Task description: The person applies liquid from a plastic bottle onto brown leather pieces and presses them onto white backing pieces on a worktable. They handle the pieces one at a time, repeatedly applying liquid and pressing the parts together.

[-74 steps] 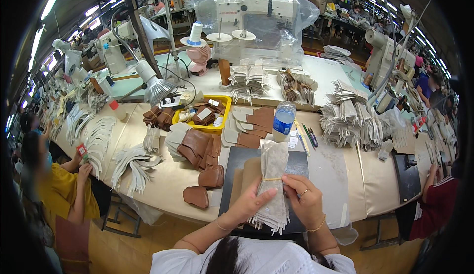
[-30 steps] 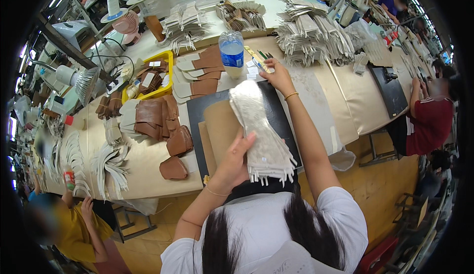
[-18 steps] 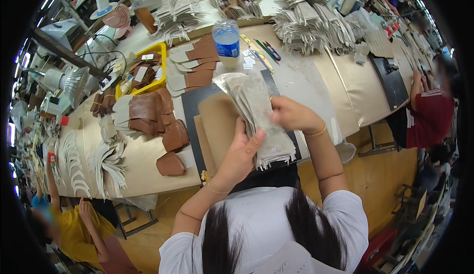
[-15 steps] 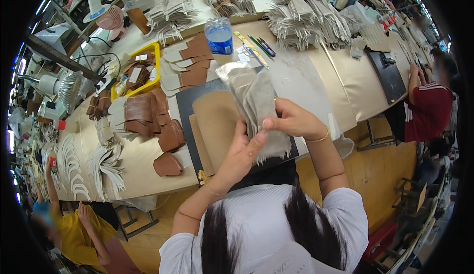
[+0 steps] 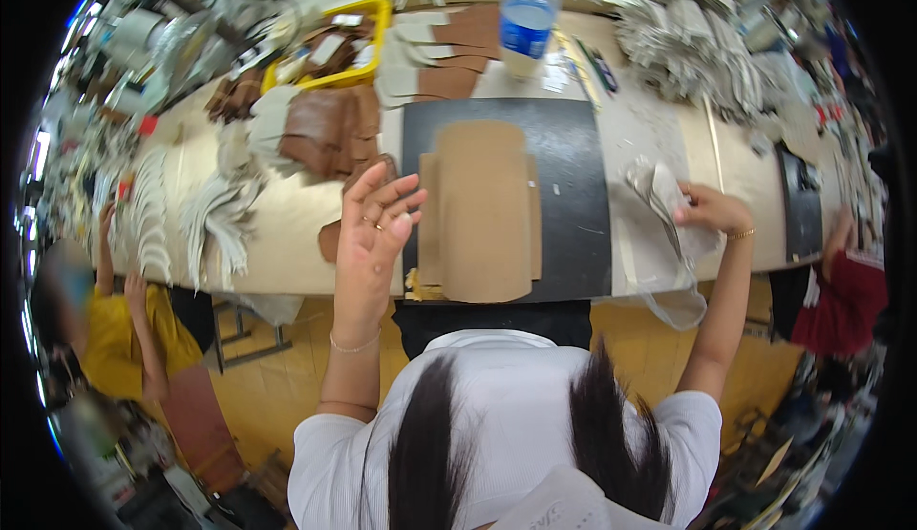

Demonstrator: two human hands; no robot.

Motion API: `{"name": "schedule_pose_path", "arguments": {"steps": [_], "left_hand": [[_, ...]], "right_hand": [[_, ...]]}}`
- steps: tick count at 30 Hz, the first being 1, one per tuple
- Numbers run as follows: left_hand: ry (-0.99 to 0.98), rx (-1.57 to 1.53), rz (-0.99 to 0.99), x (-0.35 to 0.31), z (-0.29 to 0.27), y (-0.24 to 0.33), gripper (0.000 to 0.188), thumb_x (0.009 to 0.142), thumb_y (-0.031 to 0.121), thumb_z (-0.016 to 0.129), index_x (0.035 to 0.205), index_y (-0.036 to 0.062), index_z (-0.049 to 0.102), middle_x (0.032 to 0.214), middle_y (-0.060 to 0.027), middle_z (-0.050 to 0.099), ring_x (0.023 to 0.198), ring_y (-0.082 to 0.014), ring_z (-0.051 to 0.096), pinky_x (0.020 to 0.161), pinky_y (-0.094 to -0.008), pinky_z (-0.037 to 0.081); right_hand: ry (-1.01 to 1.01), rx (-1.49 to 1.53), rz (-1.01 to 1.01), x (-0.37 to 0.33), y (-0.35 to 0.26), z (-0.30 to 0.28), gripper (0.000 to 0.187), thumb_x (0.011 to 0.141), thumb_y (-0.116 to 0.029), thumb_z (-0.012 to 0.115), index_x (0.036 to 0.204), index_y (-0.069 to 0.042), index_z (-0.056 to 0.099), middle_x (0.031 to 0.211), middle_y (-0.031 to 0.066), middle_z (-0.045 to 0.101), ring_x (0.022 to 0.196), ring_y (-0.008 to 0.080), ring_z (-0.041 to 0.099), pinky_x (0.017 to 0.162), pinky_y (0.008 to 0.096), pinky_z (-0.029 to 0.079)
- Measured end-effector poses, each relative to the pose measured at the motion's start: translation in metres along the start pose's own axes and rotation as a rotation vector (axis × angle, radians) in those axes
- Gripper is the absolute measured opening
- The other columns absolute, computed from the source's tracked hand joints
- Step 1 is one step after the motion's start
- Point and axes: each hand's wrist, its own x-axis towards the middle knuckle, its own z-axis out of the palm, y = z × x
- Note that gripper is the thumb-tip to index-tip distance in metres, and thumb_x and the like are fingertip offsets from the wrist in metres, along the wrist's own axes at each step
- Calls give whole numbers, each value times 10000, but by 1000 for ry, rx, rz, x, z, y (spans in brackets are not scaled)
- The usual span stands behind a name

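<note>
My left hand [image 5: 375, 229] is raised with its fingers spread and nothing in it, left of the brown board [image 5: 485, 210]. That board lies on a black mat [image 5: 578, 172] in front of me. Out to the right, my right hand [image 5: 716, 210] grips the edge of a small stack of grey cut pieces [image 5: 657, 191], low over the table beside a clear plastic bag [image 5: 680, 307]. Some fingers of that hand are hidden behind the pieces. Brown cut pieces [image 5: 330, 129] lie just beyond my left hand.
A yellow basket [image 5: 382, 38] with brown pieces stands at the far left, and a water bottle [image 5: 527, 29] beyond the mat. Pens [image 5: 600, 70] lie beside it. A large pile of grey pieces [image 5: 683, 43] is at the far right. Co-workers sit on both sides.
Both hands were together on the grey stack above the board. My left hand has let go and moved left; my right hand has carried the stack right. The view has shifted.
</note>
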Motion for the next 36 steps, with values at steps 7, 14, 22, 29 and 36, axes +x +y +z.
{"name": "schedule_pose_path", "arguments": {"steps": [7, 14, 22, 29, 36], "left_hand": [[292, 193, 24, 13, -47, -3, 438, 952, 134, 563, 1351, 18, 423, 1228, -131, 555, 1103, -182, 557, 930, -300, 444], [282, 426, -24, 123, -68, -51, 355, 902, 196, 663, 1142, -62, 618, 976, -75, 655, 953, -107, 599, 808, -256, 484], [374, 1195, 238, 240, -85, -104, 503, 736, 218, 767, 1118, -58, 591, 922, -231, 650, 872, -367, 630, 828, -426, 482], [425, 1099, 191, 237, -96, -114, 447, 722, 150, 773, 1097, 0, 582, 774, -151, 628, 733, -296, 624, 713, -392, 491], [289, 1040, 301, 215, -70, -66, 236, 826, 163, 698, 952, -33, 663, 746, -116, 638, 684, -206, 594, 677, -329, 476]], "right_hand": [[423, -548, 41, 19, 1, 20, 665, 720, -289, 789, 1327, -142, 560, 1051, 80, 580, 1025, 229, 531, 925, 361, 421], [806, -713, 33, 15, -6, 70, 555, 718, -129, 760, 1253, -140, 612, 1051, 62, 592, 997, 256, 558, 868, 387, 435], [1263, -534, -310, 25, 35, 107, 452, 759, -47, 742, 1192, -60, 612, 1100, 126, 556, 966, 279, 566, 848, 351, 463], [1293, -563, -315, 32, 34, 110, 383, 810, -124, 706, 1179, -62, 627, 1074, 108, 580, 988, 279, 543, 876, 372, 431], [1355, -589, -115, 37, 21, 113, 322, 839, -202, 676, 1136, -78, 659, 1039, 85, 578, 982, 275, 511, 904, 397, 371]]}}
